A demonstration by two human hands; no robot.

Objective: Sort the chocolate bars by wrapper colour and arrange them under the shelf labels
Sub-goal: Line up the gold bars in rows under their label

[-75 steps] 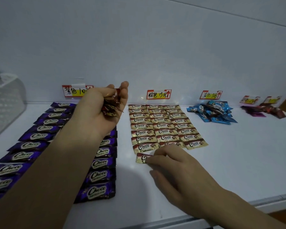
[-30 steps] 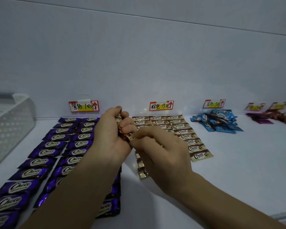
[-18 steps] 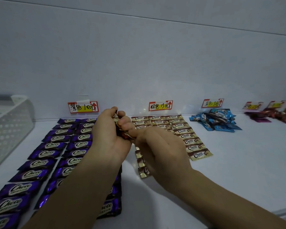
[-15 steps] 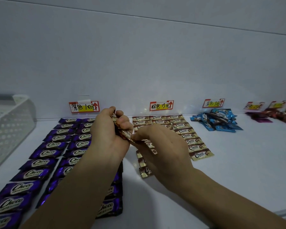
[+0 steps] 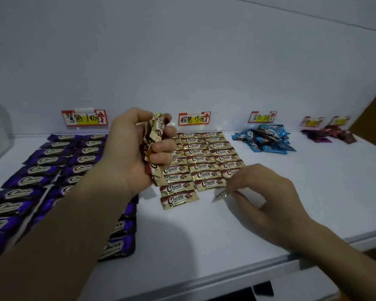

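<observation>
The right hand has drawn away from the left hand, where half a second ago it was picking at the bunch of gold bars. It has come down toward the shelf. It now pinches one gold bar at the near right end of the gold rows (blurred; contact with the surface cannot be told).

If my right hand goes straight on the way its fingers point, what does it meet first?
Probably the front gold-wrapped chocolate bar of the middle column, though depth is unclear. The right hand pinches another gold bar.
</observation>
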